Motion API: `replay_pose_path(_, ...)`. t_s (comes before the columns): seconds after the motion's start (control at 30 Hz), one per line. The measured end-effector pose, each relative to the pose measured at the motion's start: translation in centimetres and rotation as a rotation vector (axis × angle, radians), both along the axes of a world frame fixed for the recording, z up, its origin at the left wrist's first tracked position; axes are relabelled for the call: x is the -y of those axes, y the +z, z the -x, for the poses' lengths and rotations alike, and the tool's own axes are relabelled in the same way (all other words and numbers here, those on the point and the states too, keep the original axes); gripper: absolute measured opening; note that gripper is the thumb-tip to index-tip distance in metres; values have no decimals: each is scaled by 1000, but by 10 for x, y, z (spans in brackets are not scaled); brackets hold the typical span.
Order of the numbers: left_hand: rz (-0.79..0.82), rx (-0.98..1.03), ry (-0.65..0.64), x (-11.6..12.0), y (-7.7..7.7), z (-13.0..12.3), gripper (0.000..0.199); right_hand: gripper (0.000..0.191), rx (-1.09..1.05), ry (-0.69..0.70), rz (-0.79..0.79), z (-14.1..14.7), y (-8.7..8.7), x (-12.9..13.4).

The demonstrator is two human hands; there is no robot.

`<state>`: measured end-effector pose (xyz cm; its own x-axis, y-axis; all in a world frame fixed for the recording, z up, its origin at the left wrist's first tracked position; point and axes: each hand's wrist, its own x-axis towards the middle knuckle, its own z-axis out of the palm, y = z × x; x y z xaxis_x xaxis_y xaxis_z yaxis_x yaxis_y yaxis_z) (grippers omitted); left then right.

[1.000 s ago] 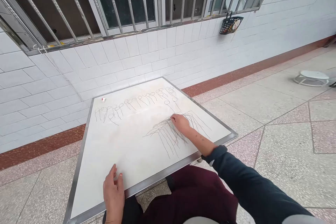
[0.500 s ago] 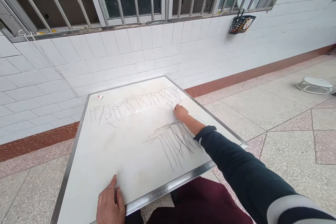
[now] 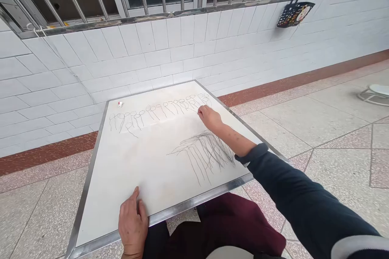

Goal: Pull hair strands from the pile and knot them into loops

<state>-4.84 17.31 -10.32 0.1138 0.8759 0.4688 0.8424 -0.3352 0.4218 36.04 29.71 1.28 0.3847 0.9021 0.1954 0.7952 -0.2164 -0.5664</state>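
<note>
My right hand [image 3: 209, 118] is closed in a pinch over the far right of the white tabletop [image 3: 152, 158]. What its fingertips hold, if anything, is too fine or hidden to make out. Beside it, a row of thin wire-like strands with looped ends [image 3: 158, 111] runs along the far side of the table. Under my right forearm lies a loose bundle of straight dark strands [image 3: 206, 149], fanned and partly crossing. My left hand [image 3: 133, 218] rests on the near left edge of the table, fingers stretched out and thumb apart, holding nothing.
A small red-and-white object [image 3: 120, 104] sits at the table's far left corner. A metal rim [image 3: 200, 199] borders the tabletop. Beyond stands a white tiled wall [image 3: 127, 58] with barred windows and a hanging dark basket [image 3: 293, 15]. A white stool [image 3: 377, 94] is at right.
My right hand has shifted slightly away from me, toward the looped row; two loops near its fingertips no longer show. The view has tilted and shifted a little. My left hand stays at the edge.
</note>
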Motion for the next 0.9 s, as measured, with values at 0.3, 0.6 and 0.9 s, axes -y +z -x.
replay_pose_path(0.3,432,847,117,10,44,-14,57,17,-1002,533,-62,122,12,121)
replay_pose_path(0.6,499,1200,-152,65,124,-49,53,26,-1166,654,190,186,0,210)
replay_pose_path(0.9,363,1427,-95,109,149,-47,29,24,-927,718,172,212,19,251)
